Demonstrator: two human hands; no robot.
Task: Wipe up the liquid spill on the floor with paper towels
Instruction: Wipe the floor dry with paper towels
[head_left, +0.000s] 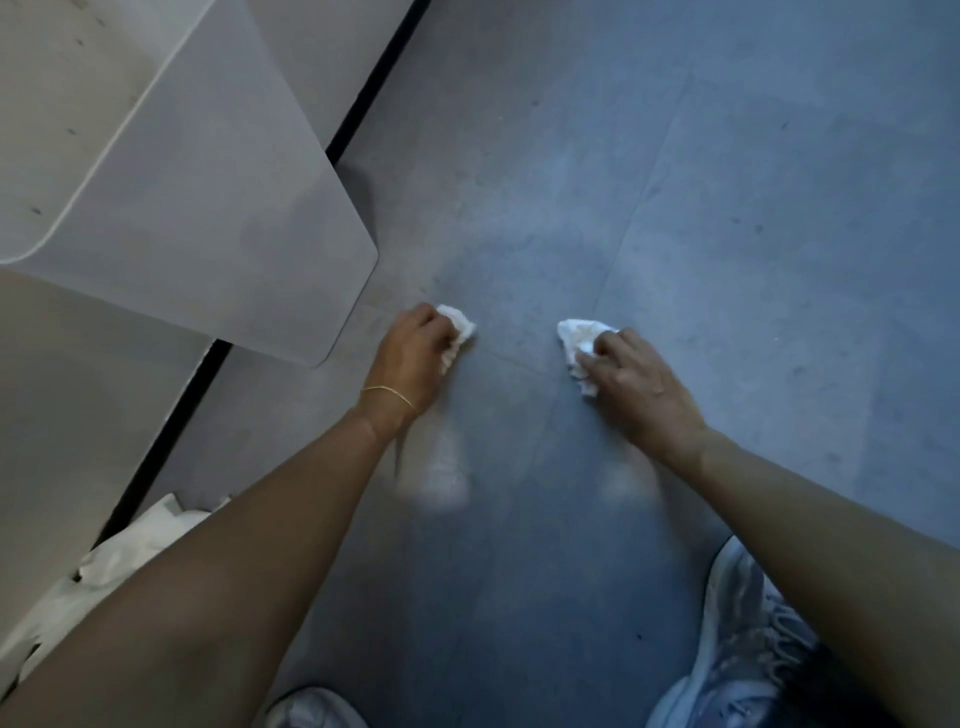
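Observation:
Both of my hands are down on the grey-blue floor (675, 208), each with a crumpled white paper towel. My left hand (410, 358) grips the left paper towel (460, 325), which sticks out past its fingers. My right hand (631, 379) has its fingers curled over the right paper towel (579, 338) and presses it onto the floor. Two pale, glossy wet smears lie on the floor just behind the hands, one (441, 467) by my left wrist and one (626, 480) by my right wrist.
A white table (197, 197) with a rounded corner overhangs the floor at the left. A black strip (171, 415) runs along the wall base. White crumpled paper or a bag (130, 551) lies at the lower left. My pale shoes (748, 644) stand at the bottom edge.

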